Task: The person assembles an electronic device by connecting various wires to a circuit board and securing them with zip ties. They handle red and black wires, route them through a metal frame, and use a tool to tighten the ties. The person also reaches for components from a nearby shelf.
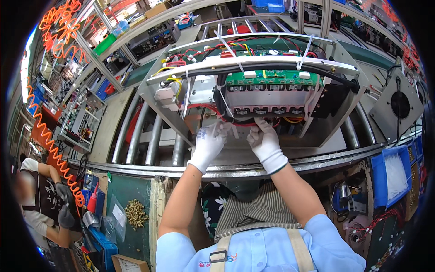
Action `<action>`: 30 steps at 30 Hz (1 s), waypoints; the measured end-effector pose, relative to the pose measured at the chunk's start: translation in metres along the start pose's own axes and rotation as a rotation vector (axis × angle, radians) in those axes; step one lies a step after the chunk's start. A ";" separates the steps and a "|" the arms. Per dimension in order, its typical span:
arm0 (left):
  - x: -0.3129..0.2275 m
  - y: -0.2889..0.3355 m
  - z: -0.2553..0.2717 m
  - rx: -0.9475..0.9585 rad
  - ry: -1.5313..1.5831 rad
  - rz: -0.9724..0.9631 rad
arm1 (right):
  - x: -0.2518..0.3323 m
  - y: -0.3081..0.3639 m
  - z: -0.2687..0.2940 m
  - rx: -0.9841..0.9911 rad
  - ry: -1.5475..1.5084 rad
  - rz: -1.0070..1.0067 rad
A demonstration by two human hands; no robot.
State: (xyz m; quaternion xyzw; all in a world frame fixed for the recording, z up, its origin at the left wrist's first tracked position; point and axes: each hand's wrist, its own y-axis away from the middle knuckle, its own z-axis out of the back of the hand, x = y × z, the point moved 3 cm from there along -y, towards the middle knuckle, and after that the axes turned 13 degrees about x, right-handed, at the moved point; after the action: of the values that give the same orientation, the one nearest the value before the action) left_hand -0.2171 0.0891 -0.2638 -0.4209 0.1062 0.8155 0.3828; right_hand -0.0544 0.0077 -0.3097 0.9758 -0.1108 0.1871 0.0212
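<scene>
An open metal chassis (pixel 333 131) stands on the rollers before me, with a green circuit board (pixel 272 78) across its upper part. Black cables and red wires (pixel 204 107) run through it, tied with white cable ties (pixel 228 103). My left hand (pixel 208 143), in a white glove, is closed with its fingertips at the wires along the chassis's lower front. To its right my gloved right hand (pixel 266 143) pinches with thumb and finger just below the same cable run. What lies between the fingertips of either hand is too small to make out.
A roller conveyor (pixel 146 136) carries the chassis. At right are a metal panel with a fan opening (pixel 399 105) and a blue bin (pixel 393 174) of white ties. Brass fittings (pixel 136 214) lie left on a green mat. A coiled orange hose (pixel 50 145) hangs near another person (pixel 50 199).
</scene>
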 end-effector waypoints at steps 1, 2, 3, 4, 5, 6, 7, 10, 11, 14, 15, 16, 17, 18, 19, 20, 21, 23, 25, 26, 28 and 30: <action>0.013 0.001 -0.004 -0.042 -0.062 -0.072 | -0.001 -0.002 0.003 0.030 0.032 0.032; -0.008 0.007 -0.003 -0.046 -0.211 -0.073 | 0.003 -0.003 0.005 0.037 0.001 0.025; -0.029 0.014 -0.001 -0.054 -0.363 -0.071 | 0.006 -0.003 0.007 0.045 -0.031 0.013; -0.032 0.024 -0.004 -0.036 -0.239 -0.026 | 0.003 -0.001 0.001 0.072 -0.058 -0.025; -0.030 0.032 -0.009 -0.027 -0.115 0.024 | 0.004 0.002 0.000 0.051 -0.068 -0.031; -0.029 0.044 -0.014 -0.063 -0.049 0.008 | 0.012 0.011 0.004 0.179 0.005 -0.076; -0.029 0.051 -0.022 -0.088 0.020 -0.019 | 0.023 0.032 0.000 0.158 0.236 -0.077; -0.052 0.107 -0.013 -0.119 -0.023 0.054 | 0.071 0.100 -0.014 0.100 1.041 0.172; -0.028 0.130 -0.010 -0.215 0.046 0.053 | 0.102 0.124 -0.004 0.095 1.326 0.418; -0.014 0.184 0.016 -0.323 0.168 0.301 | 0.167 0.150 -0.045 -0.172 1.495 1.048; -0.006 0.201 0.019 -0.386 0.146 0.300 | 0.184 0.145 -0.052 -0.226 1.740 1.110; 0.000 0.213 0.023 -0.435 0.121 0.288 | 0.204 0.132 -0.048 -0.292 1.811 1.106; -0.009 0.218 0.035 -0.467 0.063 0.354 | 0.227 0.117 -0.034 -0.384 1.943 1.125; -0.010 0.223 0.041 -0.531 0.097 0.337 | 0.242 0.103 -0.020 -0.472 2.066 1.137; 0.002 0.229 0.044 -0.574 0.027 0.339 | 0.242 0.096 -0.015 -0.454 1.973 1.132; 0.012 0.236 0.050 -0.622 -0.038 0.346 | 0.241 0.088 -0.013 -0.427 1.886 1.124; 0.016 0.241 0.058 -0.679 -0.086 0.334 | 0.251 0.090 -0.002 -0.566 1.942 1.138; 0.019 0.247 0.073 -0.676 -0.086 0.405 | 0.264 0.091 0.009 -0.570 1.937 1.090; 0.047 0.261 0.077 -0.660 -0.086 0.497 | 0.289 0.098 0.026 -0.702 2.023 0.941; 0.060 0.265 0.077 -0.632 -0.047 0.581 | 0.311 0.103 0.044 -0.789 2.074 0.842; 0.049 0.256 0.076 -0.517 -0.044 0.702 | 0.333 0.115 0.065 -0.703 2.798 1.145; 0.056 0.253 0.074 -0.517 -0.275 0.573 | 0.369 0.133 0.091 -0.888 2.519 0.973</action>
State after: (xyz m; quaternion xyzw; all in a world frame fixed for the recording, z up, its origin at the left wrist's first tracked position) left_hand -0.4625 -0.0176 -0.2980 -0.3437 -0.0415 0.9376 0.0323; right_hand 0.2825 -0.2063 -0.2577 -0.0626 -0.3862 0.8559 0.3383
